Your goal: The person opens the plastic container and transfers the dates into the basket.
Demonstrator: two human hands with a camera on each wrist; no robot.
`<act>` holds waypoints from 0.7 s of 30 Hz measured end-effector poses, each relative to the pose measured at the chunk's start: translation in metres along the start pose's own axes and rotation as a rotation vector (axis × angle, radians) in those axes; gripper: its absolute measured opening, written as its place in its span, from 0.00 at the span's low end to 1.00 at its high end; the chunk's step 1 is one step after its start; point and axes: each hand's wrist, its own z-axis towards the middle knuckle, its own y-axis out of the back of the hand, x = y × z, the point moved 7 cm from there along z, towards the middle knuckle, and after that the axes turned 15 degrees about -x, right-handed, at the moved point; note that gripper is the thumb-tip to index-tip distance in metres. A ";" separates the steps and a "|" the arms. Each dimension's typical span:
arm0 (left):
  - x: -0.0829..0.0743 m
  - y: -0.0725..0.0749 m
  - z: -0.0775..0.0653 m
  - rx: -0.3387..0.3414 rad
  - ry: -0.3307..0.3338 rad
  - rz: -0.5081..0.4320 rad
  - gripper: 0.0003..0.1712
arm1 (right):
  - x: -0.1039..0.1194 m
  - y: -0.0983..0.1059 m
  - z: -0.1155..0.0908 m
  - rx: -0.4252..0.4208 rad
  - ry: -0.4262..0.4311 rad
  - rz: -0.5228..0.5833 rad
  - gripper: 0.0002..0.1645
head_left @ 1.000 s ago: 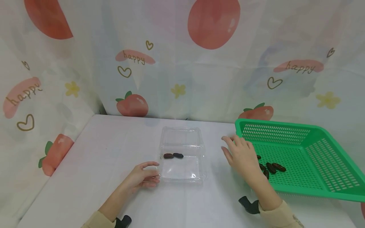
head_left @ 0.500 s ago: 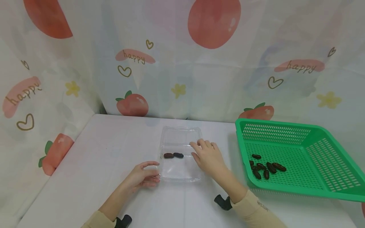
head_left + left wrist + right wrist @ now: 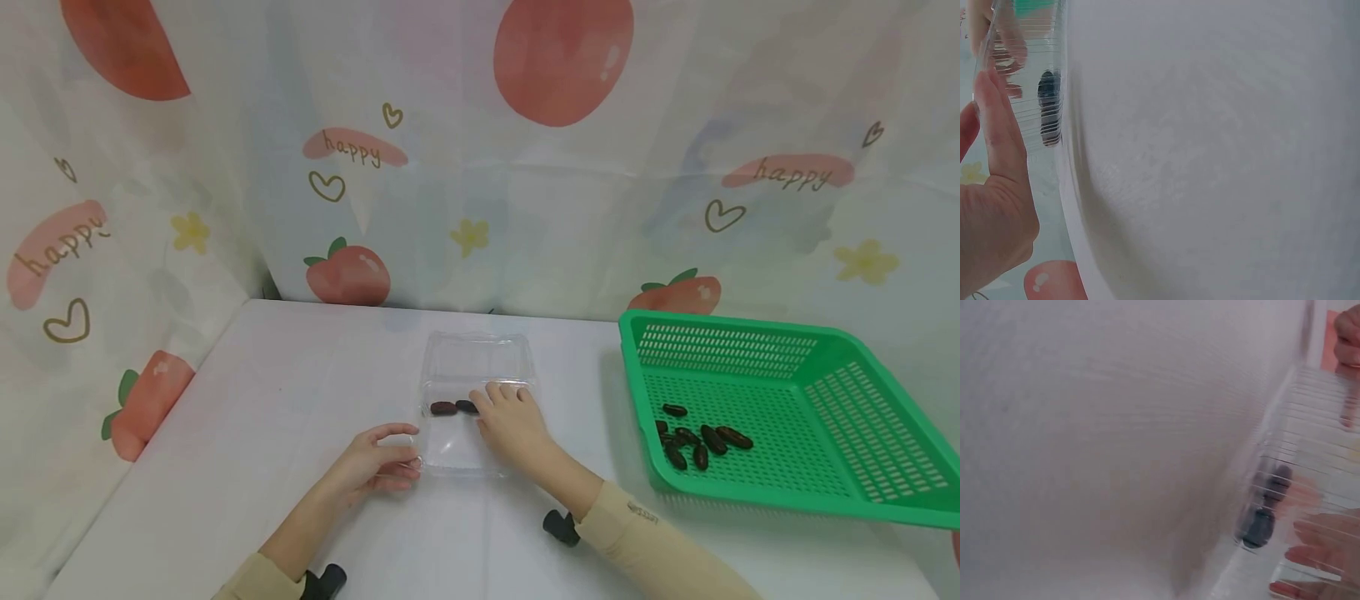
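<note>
A clear hinged plastic box (image 3: 450, 454) lies with its lid folded back on the white table. Two dark, wrinkled dates, a left date (image 3: 443, 408) and a right date (image 3: 466, 407), lie end to end inside it. My left hand (image 3: 375, 462) grips the box's left side near the front corner; the left wrist view shows its fingers (image 3: 1000, 144) against the ribbed wall. My right hand (image 3: 513, 425) reaches into the box, index finger and thumb around the right date's end, partly covering it. I cannot tell whether it pinches a date.
A green plastic basket (image 3: 832, 492) stands at the right, holding several more dates (image 3: 714, 440) near its left side. Behind the table hangs a printed cloth (image 3: 555, 250) with fruit and lettering. Black wrist straps sit at both cuffs.
My right hand has moved left from the basket's near edge to the box and now bends over the right date. The left hand keeps its place at the box.
</note>
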 end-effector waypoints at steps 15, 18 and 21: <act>0.000 -0.001 0.001 -0.001 0.013 -0.006 0.29 | 0.003 -0.023 0.001 0.088 -0.007 -0.005 0.18; 0.000 -0.001 0.001 0.001 0.014 -0.007 0.29 | 0.005 -0.024 0.002 0.068 0.001 -0.019 0.16; 0.000 -0.002 0.001 0.009 0.016 -0.016 0.30 | 0.006 -0.025 0.003 0.040 0.017 -0.040 0.15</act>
